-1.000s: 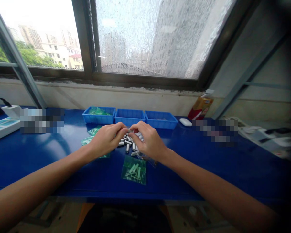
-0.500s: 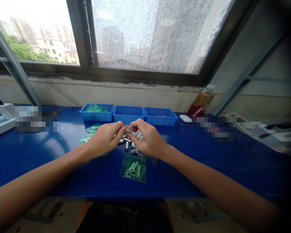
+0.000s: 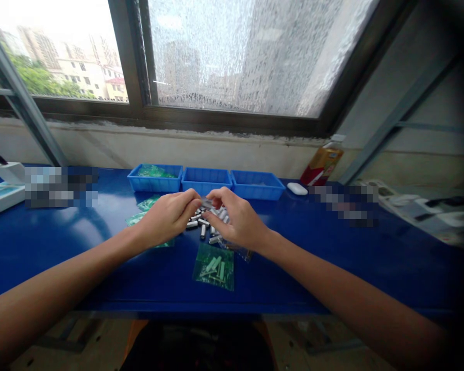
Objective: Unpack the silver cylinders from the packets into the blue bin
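Note:
My left hand (image 3: 174, 214) is closed, thumb against bent fingers, at one side of a small piece of clear plastic (image 3: 206, 202) that looks like a bag. My right hand (image 3: 237, 219) faces it with curled fingers; its fingertips meet the plastic's other side, while its thumb sits lower and apart. Any contents of the plastic are too blurred to tell. Below the hands lies a pile of small white-and-dark blocks (image 3: 203, 231), partly hidden by my right hand. Closer to me, a green bag (image 3: 214, 266) holds several pale strips and thin pieces. A clear bag (image 3: 243, 252) lies partly under my right hand.
Three blue bins stand in a row at the back: the left bin (image 3: 154, 184) with green bags, the middle bin (image 3: 206, 186) and the right bin (image 3: 257, 193). More green bags (image 3: 149, 203) lie left. A bottle (image 3: 321, 162) and white object (image 3: 297, 189) stand right.
The small grey piece seen between my fingertips no longer shows there; clear plastic now shows between them. The red spot by my right fingers is out of sight. Both hands stay nearly in place.

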